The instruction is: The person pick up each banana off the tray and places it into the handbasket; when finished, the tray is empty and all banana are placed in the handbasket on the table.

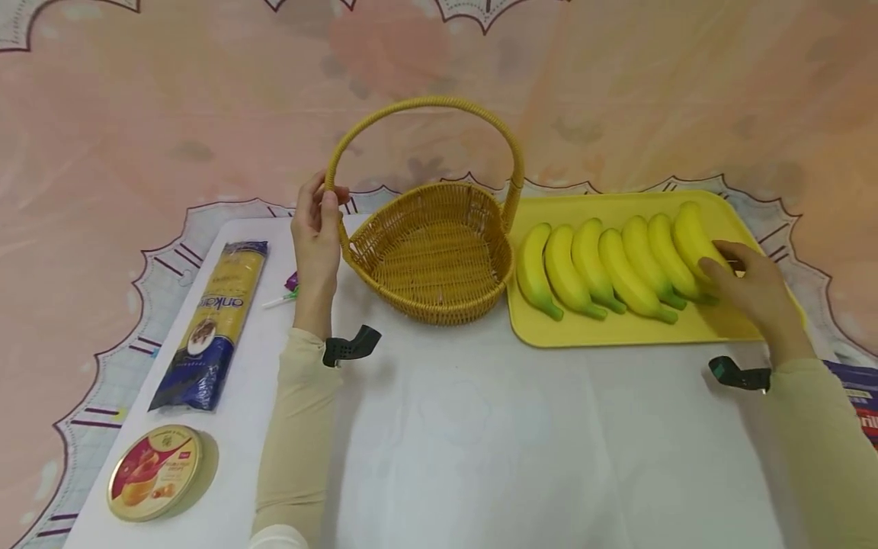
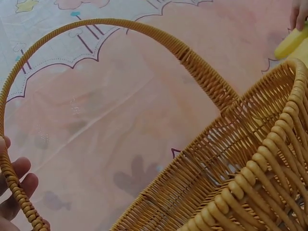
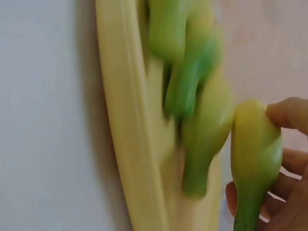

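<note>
A tan wicker basket (image 1: pixel 434 263) with a tall arched handle (image 1: pixel 428 101) stands at the back of the table. My left hand (image 1: pixel 318 240) grips the handle low on its left side, and in the left wrist view fingers (image 2: pixel 26 185) wrap around it. On the right, my right hand (image 1: pixel 757 293) holds the rightmost banana (image 1: pixel 691 229) near its green stem end. The right wrist view shows that banana (image 3: pixel 254 144) between thumb and fingers. Several more bananas (image 1: pixel 579 263) lie side by side on a yellow tray (image 1: pixel 720 332), stems toward me.
Left of my left arm are a pasta packet (image 1: pixel 218 324), a round candy tin (image 1: pixel 156 473) and a lollipop (image 1: pixel 281 300), partly behind the wrist. A blue-and-red package (image 1: pixel 860 396) shows at the right edge. A patterned cloth (image 1: pixel 206 114) lies beyond the white table (image 1: pixel 473 442).
</note>
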The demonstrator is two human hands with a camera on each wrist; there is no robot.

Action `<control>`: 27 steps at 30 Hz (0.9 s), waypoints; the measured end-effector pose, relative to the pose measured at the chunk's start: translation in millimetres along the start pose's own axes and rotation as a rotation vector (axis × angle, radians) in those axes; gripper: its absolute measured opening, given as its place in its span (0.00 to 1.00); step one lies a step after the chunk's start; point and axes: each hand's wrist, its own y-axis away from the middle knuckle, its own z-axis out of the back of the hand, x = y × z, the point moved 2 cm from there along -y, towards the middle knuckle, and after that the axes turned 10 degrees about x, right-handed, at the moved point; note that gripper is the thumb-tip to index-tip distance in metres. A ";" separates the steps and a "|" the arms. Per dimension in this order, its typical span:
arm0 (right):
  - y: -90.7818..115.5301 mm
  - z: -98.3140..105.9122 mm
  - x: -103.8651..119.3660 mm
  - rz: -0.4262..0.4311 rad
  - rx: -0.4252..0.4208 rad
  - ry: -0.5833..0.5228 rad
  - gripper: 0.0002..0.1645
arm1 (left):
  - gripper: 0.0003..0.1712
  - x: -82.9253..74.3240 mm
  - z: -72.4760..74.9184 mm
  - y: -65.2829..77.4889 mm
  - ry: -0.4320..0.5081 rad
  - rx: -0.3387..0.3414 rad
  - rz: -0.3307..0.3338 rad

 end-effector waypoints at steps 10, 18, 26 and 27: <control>46.3 -40.9 74.4 0.197 -0.022 -0.011 0.33 | 0.18 -9.1 -3.6 4.9 0.047 0.002 -0.010; 56.8 -80.8 127.7 0.388 0.068 -0.055 0.29 | 0.19 -8.9 -8.0 6.6 0.076 0.011 -0.025; 42.3 -110.0 166.2 0.515 0.156 0.000 0.29 | 0.20 -10.8 -7.7 8.3 0.084 0.028 0.003; 39.5 -113.1 171.7 0.532 0.158 0.016 0.29 | 0.20 -10.5 -7.3 8.1 0.085 0.030 0.002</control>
